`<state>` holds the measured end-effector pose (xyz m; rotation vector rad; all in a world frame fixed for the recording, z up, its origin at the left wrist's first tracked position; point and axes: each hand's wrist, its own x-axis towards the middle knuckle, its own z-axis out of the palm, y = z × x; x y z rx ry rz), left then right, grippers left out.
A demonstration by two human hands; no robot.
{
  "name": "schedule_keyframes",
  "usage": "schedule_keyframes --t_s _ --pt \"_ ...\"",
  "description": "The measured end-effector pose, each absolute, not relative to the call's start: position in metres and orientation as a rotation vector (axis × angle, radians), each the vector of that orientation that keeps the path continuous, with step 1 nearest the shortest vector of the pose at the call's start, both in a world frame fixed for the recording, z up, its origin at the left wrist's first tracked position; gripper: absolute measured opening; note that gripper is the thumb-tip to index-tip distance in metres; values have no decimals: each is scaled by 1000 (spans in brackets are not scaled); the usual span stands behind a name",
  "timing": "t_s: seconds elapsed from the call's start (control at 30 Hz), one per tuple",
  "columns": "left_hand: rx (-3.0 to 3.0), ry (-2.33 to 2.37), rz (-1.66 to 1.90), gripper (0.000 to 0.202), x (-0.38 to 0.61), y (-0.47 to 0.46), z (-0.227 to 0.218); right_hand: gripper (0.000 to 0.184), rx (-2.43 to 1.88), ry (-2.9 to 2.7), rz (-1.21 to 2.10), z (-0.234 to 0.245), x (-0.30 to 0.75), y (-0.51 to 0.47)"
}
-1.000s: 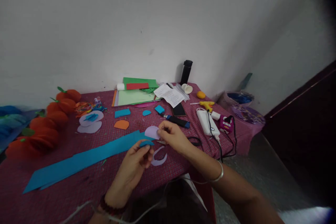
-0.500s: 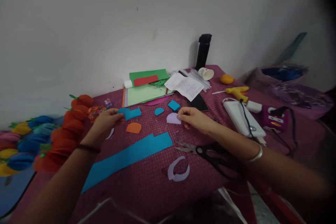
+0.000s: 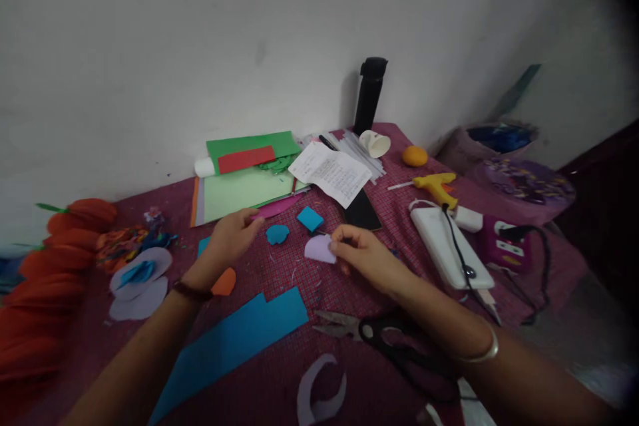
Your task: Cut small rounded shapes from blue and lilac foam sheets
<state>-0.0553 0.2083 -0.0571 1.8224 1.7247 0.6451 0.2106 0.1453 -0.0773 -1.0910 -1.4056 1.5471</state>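
The right hand [image 3: 367, 256] pinches the lilac piece [image 3: 318, 248] by its right edge, likely leaving most of it uncovered, right of the blue cutout [image 3: 277, 234], while the left hand [image 3: 232, 239], fingers loosely parted, seemingly empty, hangs left.

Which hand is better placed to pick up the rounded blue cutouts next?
Left, I'd judge. The left hand appears empty, with its fingertips close to the blue cutouts. The right hand is farther from them and already pinches a lilac piece.
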Motion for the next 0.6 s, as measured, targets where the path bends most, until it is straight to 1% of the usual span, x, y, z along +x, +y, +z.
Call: schedule_keyframes --t_s 0.1,0.2,0.33,0.5,0.6 --pt "1908 1605 634 32 -48 206 -51 11 -1065 -1687 1494 -74 211 137" --pt "2039 1444 505 23 -30 215 -56 6 -974 -1943 1446 -71 209 129" --pt "2187 1363 419 16 3 244 -66 5 -936 -2065 1388 -71 209 127" --pt "2350 1160 193 28 28 278 -65 4 -927 -2148 1245 -73 212 131" --pt "2359 1105 72 30 33 291 -65 4 -880 -2195 1203 -71 213 133"
